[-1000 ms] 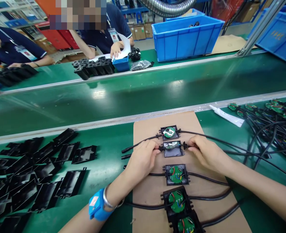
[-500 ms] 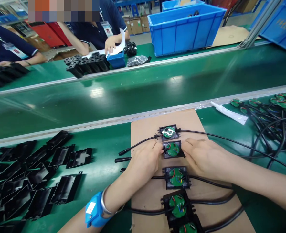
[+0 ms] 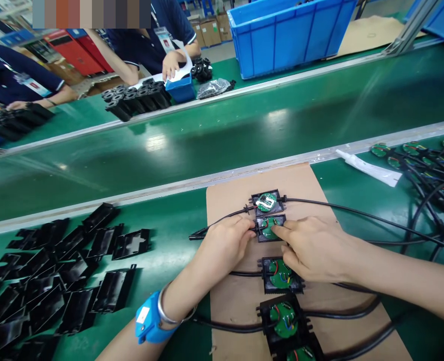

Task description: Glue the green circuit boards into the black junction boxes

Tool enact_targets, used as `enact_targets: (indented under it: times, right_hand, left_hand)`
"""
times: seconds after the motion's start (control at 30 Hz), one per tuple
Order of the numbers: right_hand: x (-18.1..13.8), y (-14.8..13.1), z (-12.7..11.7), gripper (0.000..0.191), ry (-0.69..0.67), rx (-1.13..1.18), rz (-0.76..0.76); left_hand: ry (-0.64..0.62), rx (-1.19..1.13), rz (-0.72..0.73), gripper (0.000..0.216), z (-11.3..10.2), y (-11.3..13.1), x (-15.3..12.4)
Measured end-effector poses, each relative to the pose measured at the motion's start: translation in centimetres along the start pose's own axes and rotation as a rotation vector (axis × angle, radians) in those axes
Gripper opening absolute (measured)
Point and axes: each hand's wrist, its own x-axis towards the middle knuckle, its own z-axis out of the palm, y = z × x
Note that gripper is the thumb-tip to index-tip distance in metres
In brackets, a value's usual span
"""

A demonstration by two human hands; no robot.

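Low in the frame, a bit right of center, a green circuit board (image 3: 267,224) inside a shallow black case (image 3: 261,237), on a sheet of cardboard (image 3: 233,311). Left hand (image 3: 227,238) at the left end of that case, thumb and forefinger drawn close together; too hidden to tell what, if anything, is pinched there. Right hand (image 3: 315,245) over the right side, half spread, forefinger stretched out with the tip on the board, thumb apart and lower, near the next case (image 3: 269,287) down.

Just above, an upper case (image 3: 256,195) with a white-streaked board (image 3: 266,202) and a thin black cable (image 3: 334,204) running off rightward. Toward the bottom edge, more cases with boards.

On the left wrist, a blue band (image 3: 146,323) and a metal bangle (image 3: 163,308). At left, a pile of black cases (image 3: 67,265). At right, a white tube (image 3: 372,169) near a heap of boards and cables (image 3: 428,165).

Along the top, a big blue bin (image 3: 289,42); at upper left, two people in dark shirts, one with a hand (image 3: 172,64) on white paper (image 3: 184,67).
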Motion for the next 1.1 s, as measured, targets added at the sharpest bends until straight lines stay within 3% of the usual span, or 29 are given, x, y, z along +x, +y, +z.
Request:
enact_targets:
  times: [0.17,0.37,0.53,0.7,0.83,0.9,1.0,1.1]
  right_hand:
    - [0.0,-0.3,0.2,0.017,-0.004,-0.033,0.011]
    - [0.1,-0.3,0.3,0.017,-0.016,-0.014,0.013]
    - [0.2,-0.1,0.2,0.015,-0.039,0.021,0.016]
    - [0.2,0.0,0.4,0.013,-0.018,0.025,-0.008]
    - [0.1,-0.2,0.3,0.015,-0.002,0.004,0.002]
    - [0.1,-0.4,0.2,0.016,-0.017,0.005,0.014]
    - [0.0,-0.4,0.2,0.017,-0.002,0.008,0.011]
    - [-0.1,-0.3,0.5,0.017,0.033,0.011,0.005]
  left_hand:
    - [-0.054,0.205,0.017,0.024,-0.4,1.4,0.5]
    - [-0.155,0.097,-0.072,0.028,-0.7,1.4,1.2]
    - [-0.290,0.183,-0.144,0.026,-0.6,0.8,2.1]
    - [-0.347,0.255,-0.156,0.020,-0.3,0.5,3.9]
    - [-0.312,0.334,-0.194,0.021,-1.0,1.0,3.7]
    - [-0.217,0.330,-0.190,0.021,-1.0,1.6,2.4]
    - [-0.068,0.294,-0.033,0.042,0.1,2.7,-0.4]
    - [-0.067,0.394,0.072,0.058,1.9,3.6,-2.3]
